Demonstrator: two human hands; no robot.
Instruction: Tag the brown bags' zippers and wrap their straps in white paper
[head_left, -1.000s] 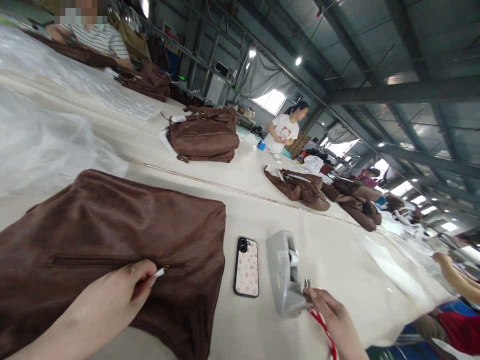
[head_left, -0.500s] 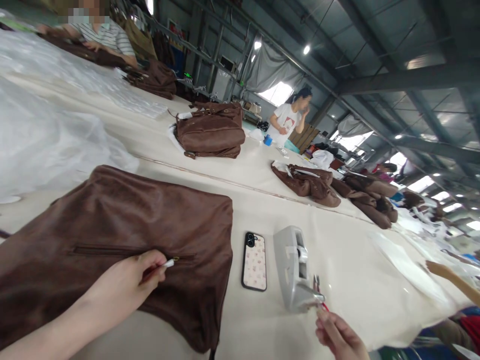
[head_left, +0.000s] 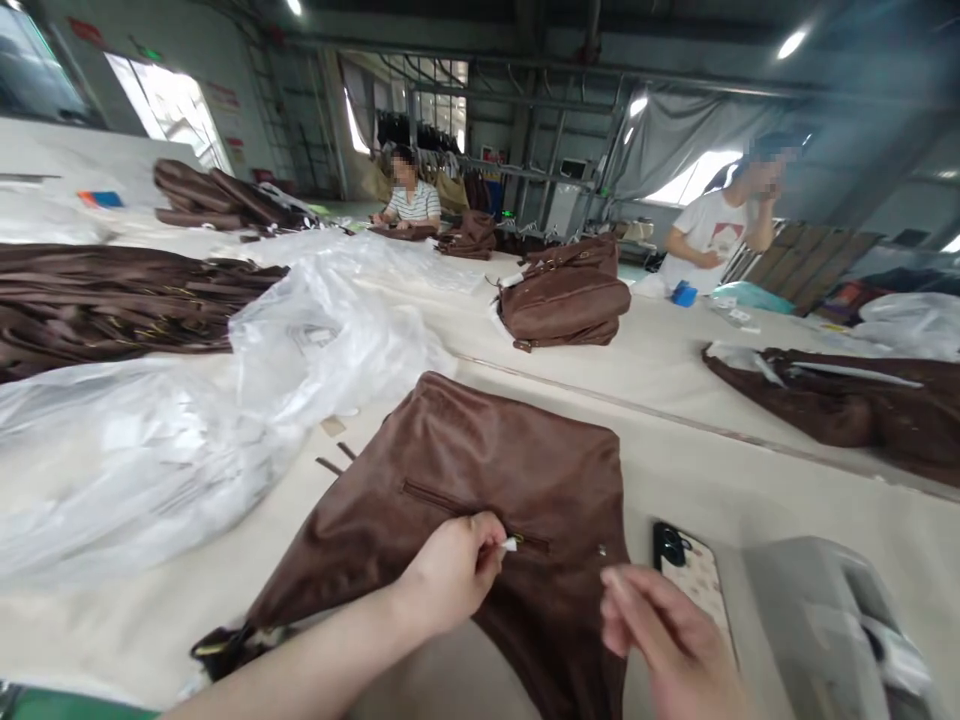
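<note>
A brown leather bag (head_left: pixel 517 440) lies spread on the pale table, with a zipper slit across its face. My left hand (head_left: pixel 457 565) is closed over the slit, pinching a small white piece (head_left: pixel 511 544) beside the brass zipper pull. To the right, my right hand (head_left: pixel 660 625) is raised near the bag's right edge, fingertips pressed together. A tiny glint shows just above them, too small to identify. Partly behind that hand lies a phone (head_left: pixel 694 570) in a patterned case.
A blurred grey tape dispenser (head_left: pixel 814 610) stands at the right. Crumpled clear plastic (head_left: pixel 217 430) and stacked brown leather (head_left: pixel 112 305) are at the left. Another brown bag (head_left: pixel 566 295) sits farther back. Two people are beyond the table.
The view has swung left, so the bag appears farther right. My right hand has moved from the tape dispenser towards the bag. My left hand keeps its pinch at the zipper.
</note>
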